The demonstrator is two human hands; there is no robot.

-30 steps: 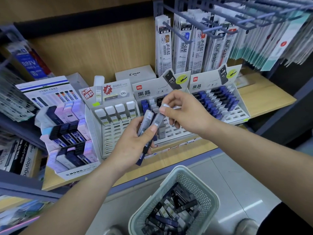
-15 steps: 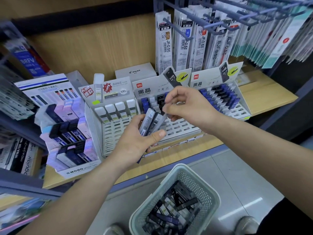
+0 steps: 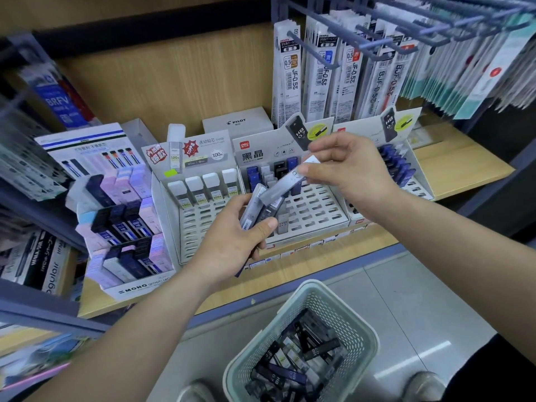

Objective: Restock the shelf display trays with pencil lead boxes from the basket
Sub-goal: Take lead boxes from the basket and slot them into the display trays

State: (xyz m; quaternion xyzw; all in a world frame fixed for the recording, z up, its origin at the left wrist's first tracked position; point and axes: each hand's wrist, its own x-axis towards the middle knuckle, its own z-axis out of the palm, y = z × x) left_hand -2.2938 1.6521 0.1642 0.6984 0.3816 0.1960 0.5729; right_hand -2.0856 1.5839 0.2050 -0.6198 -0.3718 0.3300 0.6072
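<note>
Several pencil lead boxes [image 3: 256, 211] are sitting fanned in the left hand [image 3: 232, 242], thumb pressing across them so the little stack is not slipping, and the hand is hovering just in front of the middle display tray [image 3: 316, 207] as a ready supply. The right hand [image 3: 348, 172] is pinching a single box [image 3: 282, 187] by its upper end between thumb and fingertips. That box is lying tilted, its lower end overlapping the fanned stack, so I'm judging it is being drawn out of the bunch for slotting.

The pinch at the very end is making sense: it is leaving the rest of the box free to drop into a slot. The middle tray is carrying only a few dark and blue boxes along its back rows, with most of its slanted grid showing open slots, so that is looking like the target. The tray to the right [image 3: 417, 190] is looking fuller toward the back, and the white tray to the left [image 3: 200, 224] is holding a row of white-capped boxes.

Down below, the basket [image 3: 342, 317] is sitting on the floor by the person's feet, just under the shelf [image 3: 464, 169] edge, with plenty of loose boxes [image 3: 290, 364] waiting inside. My reading: restocking is far from finished, and the next move is needing a careful line-up of box end to slot.
</note>
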